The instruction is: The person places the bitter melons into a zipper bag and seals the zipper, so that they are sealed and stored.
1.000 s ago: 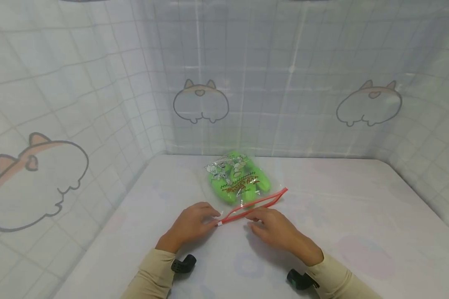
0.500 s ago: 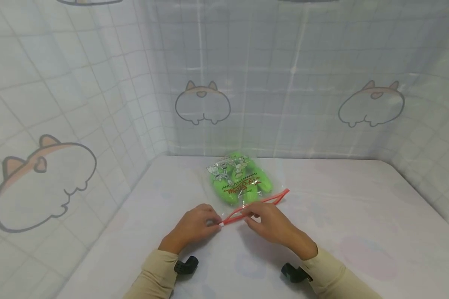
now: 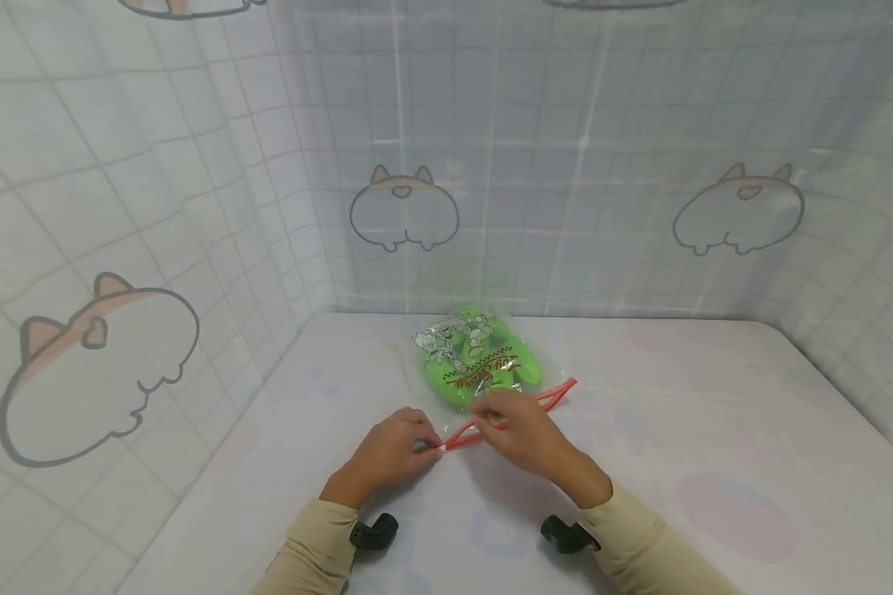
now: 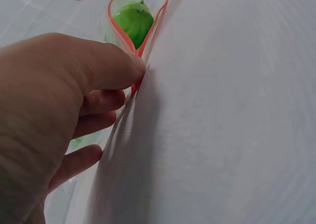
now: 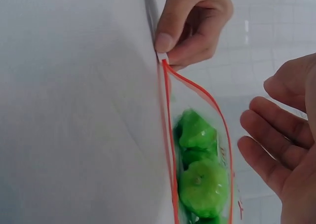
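Note:
A clear zip bag (image 3: 484, 373) with printed cartoon figures and lettering lies on the table, its mouth toward me. Inside are several glossy green vegetables (image 5: 203, 187) that look like peppers. The red zip strip (image 3: 558, 395) gapes apart in both wrist views. At the strip's left end, my left hand (image 3: 390, 450) pinches the corner between thumb and fingers, at the white slider (image 5: 162, 57). My right hand (image 3: 524, 431) hovers by the mouth with fingers loosely bent, overlapping the strip in the head view. The right wrist view shows these fingers apart from the bag, beside its far edge.
The white table (image 3: 655, 430) reaches back to a pale grid-patterned curtain (image 3: 536, 165) with animal drawings, which also encloses both sides. A small black wrist camera (image 3: 374, 533) sits at the left cuff and another black camera (image 3: 565, 535) at the right cuff.
My right hand has moved left and a little forward along the zip strip, over the bag's mouth. My left hand stays at the slider corner. The head view has shifted slightly.

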